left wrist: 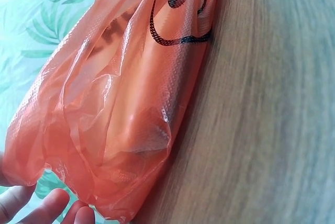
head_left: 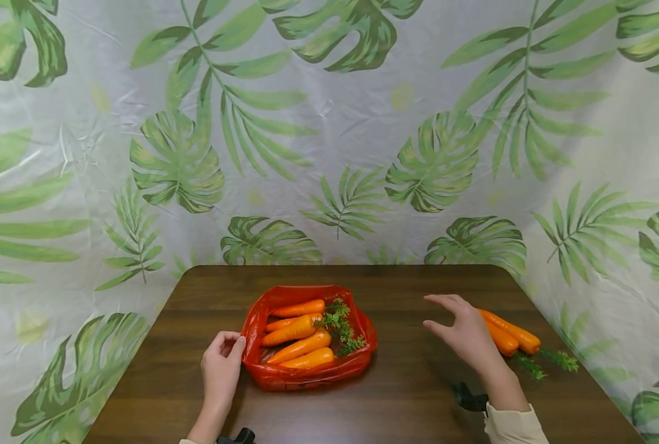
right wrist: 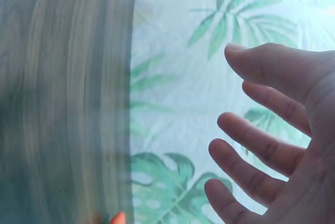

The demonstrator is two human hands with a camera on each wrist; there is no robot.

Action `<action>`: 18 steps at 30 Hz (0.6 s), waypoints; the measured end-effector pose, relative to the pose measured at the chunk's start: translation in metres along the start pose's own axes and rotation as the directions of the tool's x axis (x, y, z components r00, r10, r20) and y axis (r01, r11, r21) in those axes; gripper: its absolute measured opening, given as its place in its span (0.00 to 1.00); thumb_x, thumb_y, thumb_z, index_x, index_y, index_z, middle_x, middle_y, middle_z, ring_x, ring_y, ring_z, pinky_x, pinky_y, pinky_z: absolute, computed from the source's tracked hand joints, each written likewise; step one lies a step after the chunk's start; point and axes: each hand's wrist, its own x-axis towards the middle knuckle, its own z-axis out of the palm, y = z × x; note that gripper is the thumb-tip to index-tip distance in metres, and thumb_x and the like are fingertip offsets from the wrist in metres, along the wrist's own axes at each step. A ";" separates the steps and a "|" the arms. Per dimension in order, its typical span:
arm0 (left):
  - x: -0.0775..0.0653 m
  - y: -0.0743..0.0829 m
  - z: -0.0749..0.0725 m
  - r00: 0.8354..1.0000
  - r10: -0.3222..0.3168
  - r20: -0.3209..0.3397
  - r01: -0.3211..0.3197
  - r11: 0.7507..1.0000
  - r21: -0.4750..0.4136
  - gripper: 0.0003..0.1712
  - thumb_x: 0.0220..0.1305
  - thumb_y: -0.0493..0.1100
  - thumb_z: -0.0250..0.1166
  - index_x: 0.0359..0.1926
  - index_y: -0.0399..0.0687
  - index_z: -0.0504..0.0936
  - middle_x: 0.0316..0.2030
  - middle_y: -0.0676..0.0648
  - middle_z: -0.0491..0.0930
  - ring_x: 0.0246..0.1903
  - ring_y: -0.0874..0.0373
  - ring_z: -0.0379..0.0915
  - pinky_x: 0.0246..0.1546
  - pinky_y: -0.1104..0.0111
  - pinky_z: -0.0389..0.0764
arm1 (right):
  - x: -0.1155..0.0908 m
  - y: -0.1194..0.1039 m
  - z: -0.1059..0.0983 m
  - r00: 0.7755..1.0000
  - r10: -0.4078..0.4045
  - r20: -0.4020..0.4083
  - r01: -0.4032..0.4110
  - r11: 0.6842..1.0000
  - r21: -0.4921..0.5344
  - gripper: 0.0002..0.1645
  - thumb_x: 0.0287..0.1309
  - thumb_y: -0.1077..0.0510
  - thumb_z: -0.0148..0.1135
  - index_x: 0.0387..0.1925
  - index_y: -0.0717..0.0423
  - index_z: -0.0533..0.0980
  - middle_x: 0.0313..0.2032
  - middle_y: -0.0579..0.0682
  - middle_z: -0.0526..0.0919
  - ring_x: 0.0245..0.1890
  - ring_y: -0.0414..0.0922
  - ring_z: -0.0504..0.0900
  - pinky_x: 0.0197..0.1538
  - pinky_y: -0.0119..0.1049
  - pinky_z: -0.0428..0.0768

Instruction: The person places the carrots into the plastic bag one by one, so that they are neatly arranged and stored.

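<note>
A red plastic bag (head_left: pixel 307 383) lies spread wide at its mouth on the table, with several orange carrots (head_left: pixel 290 333) side by side in it. Their green tops (head_left: pixel 337 320) point to the right. My left hand (head_left: pixel 221 367) pinches the left rim of the bag between thumb and fingers; in the left wrist view the bag's side (left wrist: pixel 120 109) shows a black print. Over the right half of the table, my right hand (head_left: pixel 468 333) is held with thumb and fingers spread and nothing between them. Two more carrots (head_left: pixel 520 336) lie just right of it, partly hidden behind it.
The dark wooden table (head_left: pixel 396 407) has rounded far corners. Behind it hangs a pale leaf-patterned curtain (head_left: pixel 351 123), which also runs along both sides. Black straps (head_left: pixel 470 398) sit at the wrists.
</note>
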 end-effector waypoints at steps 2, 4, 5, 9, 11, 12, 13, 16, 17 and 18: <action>0.000 0.000 0.000 1.000 0.000 -0.003 0.000 1.000 0.002 0.06 0.67 0.39 0.67 0.39 0.39 0.84 0.38 0.42 0.84 0.38 0.58 0.79 0.38 0.85 0.75 | -0.003 0.005 -0.003 1.000 0.005 -0.008 -0.005 1.000 0.004 0.31 0.55 0.53 0.76 0.61 0.47 0.78 0.56 0.52 0.79 0.58 0.58 0.76 0.57 0.61 0.73; 0.000 0.000 0.000 1.000 -0.003 -0.004 0.003 1.000 0.001 0.06 0.68 0.39 0.67 0.39 0.39 0.83 0.38 0.42 0.84 0.38 0.59 0.79 0.38 0.85 0.75 | -0.006 0.009 -0.005 1.000 0.018 -0.014 -0.018 1.000 0.002 0.31 0.55 0.52 0.76 0.61 0.48 0.78 0.56 0.53 0.79 0.58 0.58 0.76 0.57 0.61 0.73; 0.000 0.000 0.000 1.000 -0.004 -0.003 0.004 1.000 0.001 0.07 0.68 0.39 0.67 0.39 0.38 0.83 0.38 0.42 0.84 0.38 0.58 0.79 0.37 0.84 0.75 | -0.007 0.011 -0.007 1.000 0.025 -0.017 -0.025 1.000 -0.004 0.31 0.56 0.52 0.76 0.61 0.48 0.78 0.56 0.53 0.79 0.58 0.58 0.76 0.57 0.61 0.73; 0.000 0.001 0.000 1.000 -0.008 0.005 0.008 1.000 0.000 0.09 0.68 0.40 0.66 0.40 0.37 0.83 0.38 0.41 0.83 0.39 0.56 0.79 0.37 0.84 0.76 | -0.013 0.020 -0.013 0.998 0.055 -0.027 -0.056 0.998 -0.025 0.32 0.56 0.50 0.75 0.62 0.49 0.77 0.56 0.54 0.78 0.57 0.58 0.76 0.55 0.61 0.74; 0.000 0.001 -0.001 1.000 -0.008 0.010 0.008 1.000 -0.005 0.08 0.69 0.40 0.66 0.40 0.37 0.83 0.39 0.41 0.83 0.40 0.53 0.79 0.38 0.84 0.76 | -0.016 0.024 -0.017 0.997 0.068 -0.038 -0.069 0.997 -0.038 0.32 0.57 0.49 0.75 0.62 0.49 0.77 0.57 0.55 0.78 0.56 0.59 0.76 0.54 0.62 0.74; 0.000 0.002 -0.001 1.000 -0.008 0.015 0.008 1.000 -0.009 0.08 0.69 0.40 0.66 0.40 0.37 0.83 0.39 0.40 0.83 0.40 0.52 0.79 0.38 0.84 0.76 | -0.018 0.027 -0.019 0.996 0.073 -0.042 -0.075 0.996 -0.041 0.32 0.57 0.48 0.75 0.62 0.49 0.78 0.57 0.56 0.78 0.56 0.60 0.75 0.54 0.62 0.73; 0.000 0.002 -0.001 1.000 -0.008 0.017 0.008 1.000 -0.010 0.08 0.69 0.40 0.66 0.40 0.38 0.83 0.39 0.40 0.83 0.41 0.52 0.79 0.38 0.84 0.76 | -0.019 0.029 -0.021 0.996 0.080 -0.044 -0.082 0.996 -0.044 0.32 0.57 0.48 0.74 0.62 0.48 0.77 0.57 0.56 0.78 0.57 0.60 0.75 0.53 0.63 0.73; -0.001 0.002 -0.001 1.000 -0.012 0.023 0.012 1.000 -0.017 0.07 0.69 0.39 0.66 0.40 0.38 0.83 0.39 0.40 0.82 0.41 0.50 0.79 0.38 0.83 0.77 | -0.024 0.036 -0.026 0.993 0.102 -0.054 -0.105 0.993 -0.050 0.31 0.58 0.47 0.74 0.62 0.47 0.77 0.58 0.57 0.77 0.58 0.62 0.74 0.52 0.64 0.73; -0.001 0.002 -0.001 1.000 -0.014 0.023 0.014 1.000 -0.016 0.07 0.69 0.39 0.66 0.40 0.38 0.83 0.39 0.40 0.82 0.41 0.50 0.79 0.38 0.83 0.76 | -0.026 0.038 -0.028 0.993 0.110 -0.053 -0.113 0.992 -0.052 0.32 0.58 0.47 0.73 0.63 0.48 0.77 0.58 0.57 0.77 0.58 0.62 0.74 0.52 0.65 0.72; -0.001 0.002 -0.001 1.000 -0.015 0.022 0.016 1.000 -0.012 0.07 0.69 0.40 0.66 0.40 0.38 0.83 0.39 0.40 0.82 0.42 0.50 0.79 0.38 0.84 0.76 | -0.027 0.040 -0.030 0.992 0.117 -0.055 -0.120 0.991 -0.054 0.32 0.58 0.47 0.73 0.63 0.49 0.77 0.58 0.58 0.77 0.58 0.63 0.74 0.52 0.65 0.72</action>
